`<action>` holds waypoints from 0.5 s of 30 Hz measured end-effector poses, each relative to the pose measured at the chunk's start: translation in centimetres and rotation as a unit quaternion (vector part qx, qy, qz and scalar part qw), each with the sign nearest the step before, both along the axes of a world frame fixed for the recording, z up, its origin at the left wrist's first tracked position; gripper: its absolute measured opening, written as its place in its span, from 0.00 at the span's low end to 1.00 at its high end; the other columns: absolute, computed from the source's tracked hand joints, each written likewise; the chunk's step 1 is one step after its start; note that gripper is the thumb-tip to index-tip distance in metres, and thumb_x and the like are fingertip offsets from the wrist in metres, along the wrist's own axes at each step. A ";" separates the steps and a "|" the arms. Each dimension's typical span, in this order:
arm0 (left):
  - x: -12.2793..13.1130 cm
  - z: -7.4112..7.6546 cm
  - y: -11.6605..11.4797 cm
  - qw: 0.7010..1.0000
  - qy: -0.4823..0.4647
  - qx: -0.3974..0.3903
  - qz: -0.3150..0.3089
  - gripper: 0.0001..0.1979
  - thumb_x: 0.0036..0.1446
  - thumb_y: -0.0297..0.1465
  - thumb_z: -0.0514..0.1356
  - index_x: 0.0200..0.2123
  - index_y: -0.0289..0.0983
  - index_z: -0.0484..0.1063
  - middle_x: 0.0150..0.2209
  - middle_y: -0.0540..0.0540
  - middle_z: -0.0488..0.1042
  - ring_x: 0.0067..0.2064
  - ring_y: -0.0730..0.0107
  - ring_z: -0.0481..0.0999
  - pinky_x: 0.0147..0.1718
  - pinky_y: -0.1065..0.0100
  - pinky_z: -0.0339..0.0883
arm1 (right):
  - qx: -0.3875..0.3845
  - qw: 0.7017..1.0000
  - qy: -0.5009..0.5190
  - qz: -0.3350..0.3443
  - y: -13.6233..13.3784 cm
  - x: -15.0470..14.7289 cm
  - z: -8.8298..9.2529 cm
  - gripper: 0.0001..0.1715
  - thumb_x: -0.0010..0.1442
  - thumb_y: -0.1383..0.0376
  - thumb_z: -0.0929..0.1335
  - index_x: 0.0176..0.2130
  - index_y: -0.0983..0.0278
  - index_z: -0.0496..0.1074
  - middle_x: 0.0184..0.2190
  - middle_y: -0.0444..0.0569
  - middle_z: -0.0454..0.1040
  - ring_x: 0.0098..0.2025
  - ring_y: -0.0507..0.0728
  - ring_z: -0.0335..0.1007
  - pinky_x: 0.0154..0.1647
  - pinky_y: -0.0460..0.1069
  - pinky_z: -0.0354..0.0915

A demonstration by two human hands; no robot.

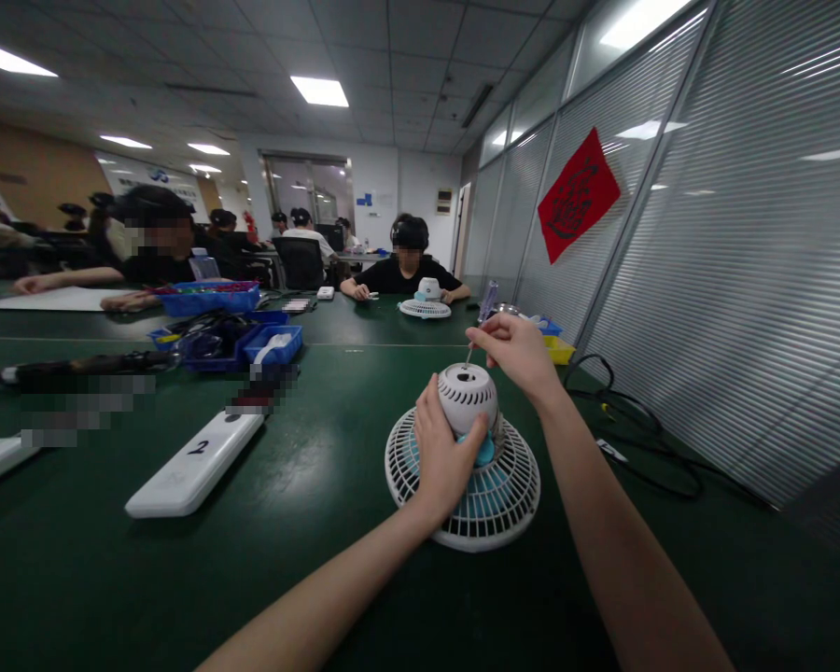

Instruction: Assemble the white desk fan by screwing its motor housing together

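A white fan with light-blue blades lies face down on the green table, its round motor housing pointing up. My left hand is wrapped around the left and near side of that housing. Above it, my right hand pinches a thin metal rod, held nearly upright. The rod's lower end meets the top of the housing beside a dark opening. Its upper end is hidden by my fingers, so I cannot tell what kind of tool it is.
A white device marked 2 lies to the left, with blue bins of parts beyond it. Black cables and a yellow bin are on the right. Across the table, a person sits behind another fan.
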State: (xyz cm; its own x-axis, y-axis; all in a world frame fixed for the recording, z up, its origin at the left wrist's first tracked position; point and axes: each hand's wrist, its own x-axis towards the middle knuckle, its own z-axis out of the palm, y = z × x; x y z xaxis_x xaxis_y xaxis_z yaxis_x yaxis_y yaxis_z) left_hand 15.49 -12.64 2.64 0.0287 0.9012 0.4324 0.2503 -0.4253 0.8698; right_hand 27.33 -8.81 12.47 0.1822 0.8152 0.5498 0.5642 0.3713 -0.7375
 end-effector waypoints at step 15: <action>0.0 0.2 -0.1 1.000 -0.008 -0.001 0.001 0.35 0.52 0.36 0.57 0.61 0.37 0.49 0.60 0.37 0.57 0.64 0.55 0.55 0.62 0.54 0.46 | -0.019 1.000 0.008 0.024 0.3 0.1 -0.1 0.09 0.58 0.64 0.65 0.31 0.67 0.71 0.30 0.51 0.78 0.15 0.46 0.61 0.18 0.43 0.61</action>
